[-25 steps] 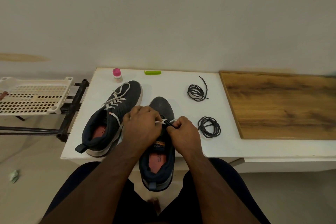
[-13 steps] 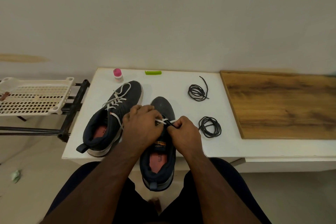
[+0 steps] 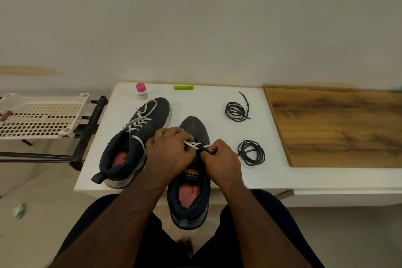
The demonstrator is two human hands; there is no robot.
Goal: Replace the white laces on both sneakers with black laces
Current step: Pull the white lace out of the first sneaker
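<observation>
pinching flat white lace (image 3: 194, 144) — both hands, knit sneaker (image 3: 195, 128)

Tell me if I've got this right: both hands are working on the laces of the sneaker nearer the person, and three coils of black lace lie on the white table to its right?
Nearly. The head view shows two coils, not three: one black lace coil farther back and another nearer. The rest holds: the left hand and right hand work the white lace on the near sneaker, on the white table.
</observation>
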